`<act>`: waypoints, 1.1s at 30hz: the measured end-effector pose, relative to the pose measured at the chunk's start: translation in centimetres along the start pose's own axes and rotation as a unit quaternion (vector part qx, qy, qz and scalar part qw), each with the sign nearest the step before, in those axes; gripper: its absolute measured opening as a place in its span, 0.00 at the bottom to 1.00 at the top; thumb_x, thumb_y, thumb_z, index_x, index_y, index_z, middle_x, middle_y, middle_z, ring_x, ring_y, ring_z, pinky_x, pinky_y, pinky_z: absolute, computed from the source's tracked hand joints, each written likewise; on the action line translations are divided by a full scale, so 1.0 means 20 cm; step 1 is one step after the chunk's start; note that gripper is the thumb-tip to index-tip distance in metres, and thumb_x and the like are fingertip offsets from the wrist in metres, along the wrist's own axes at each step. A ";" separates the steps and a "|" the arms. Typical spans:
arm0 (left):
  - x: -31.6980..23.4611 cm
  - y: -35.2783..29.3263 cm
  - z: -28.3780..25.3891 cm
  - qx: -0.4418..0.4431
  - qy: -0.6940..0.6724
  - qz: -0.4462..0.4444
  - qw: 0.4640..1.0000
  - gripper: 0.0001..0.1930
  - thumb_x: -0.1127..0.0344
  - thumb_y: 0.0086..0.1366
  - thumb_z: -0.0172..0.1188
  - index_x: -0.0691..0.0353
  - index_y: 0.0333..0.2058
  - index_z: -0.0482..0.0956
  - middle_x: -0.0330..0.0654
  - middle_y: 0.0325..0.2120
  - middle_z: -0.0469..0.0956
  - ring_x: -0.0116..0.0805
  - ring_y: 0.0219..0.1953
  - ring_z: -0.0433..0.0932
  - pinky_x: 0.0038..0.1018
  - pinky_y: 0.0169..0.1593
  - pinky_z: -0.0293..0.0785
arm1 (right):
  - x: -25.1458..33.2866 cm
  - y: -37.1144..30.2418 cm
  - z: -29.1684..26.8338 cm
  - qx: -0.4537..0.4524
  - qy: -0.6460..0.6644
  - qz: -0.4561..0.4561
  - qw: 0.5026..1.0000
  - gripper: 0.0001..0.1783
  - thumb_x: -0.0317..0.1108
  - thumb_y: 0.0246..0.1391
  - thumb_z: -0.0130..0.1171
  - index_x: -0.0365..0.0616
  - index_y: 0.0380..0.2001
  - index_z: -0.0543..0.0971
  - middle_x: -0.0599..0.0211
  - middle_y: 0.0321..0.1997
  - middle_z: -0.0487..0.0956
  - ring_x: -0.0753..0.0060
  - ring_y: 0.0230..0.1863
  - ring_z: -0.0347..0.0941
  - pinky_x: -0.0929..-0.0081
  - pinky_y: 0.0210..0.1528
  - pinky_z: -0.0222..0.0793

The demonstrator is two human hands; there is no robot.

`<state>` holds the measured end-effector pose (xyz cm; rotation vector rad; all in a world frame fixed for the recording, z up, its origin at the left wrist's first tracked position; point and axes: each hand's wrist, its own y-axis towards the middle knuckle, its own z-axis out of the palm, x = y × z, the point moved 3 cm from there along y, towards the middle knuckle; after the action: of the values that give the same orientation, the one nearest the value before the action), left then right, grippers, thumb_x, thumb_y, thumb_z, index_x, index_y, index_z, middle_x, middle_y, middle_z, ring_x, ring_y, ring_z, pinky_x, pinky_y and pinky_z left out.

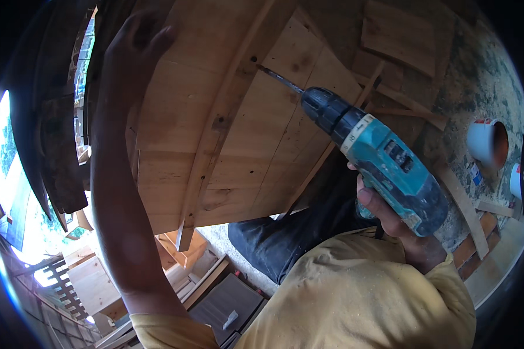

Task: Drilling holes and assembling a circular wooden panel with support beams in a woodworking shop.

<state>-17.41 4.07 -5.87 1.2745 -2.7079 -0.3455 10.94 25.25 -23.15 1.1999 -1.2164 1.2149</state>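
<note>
My right hand (380, 203) is wrapped around the handle of a teal and black cordless drill (384, 157). The drill's long bit (282, 80) points up and left, its tip close to a dark hole in a wooden batten (212, 136); whether it touches the wood I cannot tell. That batten runs along a large wooden panel (174, 96) made of joined boards, which stands tilted in front of me. At the panel's upper left edge, my left hand (142, 36) grips it with the thumb over the face; the fingers are partly lost in shadow.
Wood offcuts (399, 38) lie on the floor at the upper right. Farther right are a white bucket (488, 142) on its side and a curved wooden strip (463, 206). Dark planks (64, 145) rise at the left. A wooden box (93, 285) stands at the lower left.
</note>
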 end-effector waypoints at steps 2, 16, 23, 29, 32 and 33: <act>-0.05 0.08 0.04 0.012 -0.057 0.012 0.998 0.20 0.58 0.57 0.62 0.61 0.46 0.76 0.48 0.41 0.77 0.44 0.45 0.77 0.34 0.47 0.72 | 0.02 0.03 -0.02 0.001 0.001 0.004 1.000 0.19 0.32 0.56 0.56 0.41 0.51 0.72 0.72 0.38 0.78 0.79 0.42 0.74 0.78 0.46 0.68; -0.17 0.39 0.12 0.129 -0.065 0.048 0.988 0.25 0.53 0.54 0.60 0.68 0.44 0.75 0.45 0.36 0.76 0.33 0.39 0.75 0.28 0.44 0.69 | 0.14 0.07 -0.10 0.013 0.231 0.354 0.906 0.16 0.36 0.59 0.52 0.40 0.48 0.73 0.65 0.45 0.77 0.75 0.48 0.72 0.81 0.49 0.68; -0.11 0.45 0.18 0.143 -0.270 0.081 0.949 0.26 0.51 0.56 0.61 0.63 0.48 0.72 0.39 0.40 0.74 0.30 0.45 0.72 0.27 0.48 0.66 | -0.08 -0.32 0.02 -0.079 0.472 0.468 0.743 0.18 0.42 0.60 0.47 0.43 0.48 0.71 0.63 0.42 0.76 0.71 0.43 0.71 0.80 0.49 0.67; 0.01 0.45 0.39 0.177 -0.446 0.013 0.877 0.23 0.53 0.57 0.61 0.62 0.47 0.72 0.39 0.37 0.74 0.28 0.42 0.73 0.25 0.45 0.68 | 0.05 0.29 0.17 -0.360 0.219 0.450 0.787 0.13 0.39 0.56 0.49 0.43 0.34 0.78 0.65 0.30 0.78 0.72 0.34 0.73 0.80 0.39 0.71; 0.09 0.41 0.40 0.167 -0.447 0.004 0.879 0.23 0.53 0.57 0.61 0.62 0.46 0.72 0.39 0.37 0.74 0.27 0.42 0.73 0.25 0.45 0.69 | 0.12 0.15 0.11 -0.258 0.162 0.499 0.811 0.12 0.38 0.55 0.50 0.43 0.34 0.78 0.65 0.29 0.78 0.72 0.33 0.73 0.80 0.38 0.71; 0.06 0.45 0.43 0.167 -0.459 0.014 0.872 0.23 0.53 0.57 0.61 0.62 0.46 0.72 0.39 0.37 0.74 0.27 0.42 0.73 0.25 0.45 0.69 | 0.16 0.14 0.04 -0.240 0.141 0.515 0.810 0.11 0.37 0.55 0.50 0.43 0.34 0.78 0.66 0.29 0.78 0.72 0.33 0.73 0.80 0.38 0.71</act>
<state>-26.68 9.99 -11.77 1.3914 -3.7162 -0.6334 8.17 24.46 -20.05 -0.1248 -1.8614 1.5989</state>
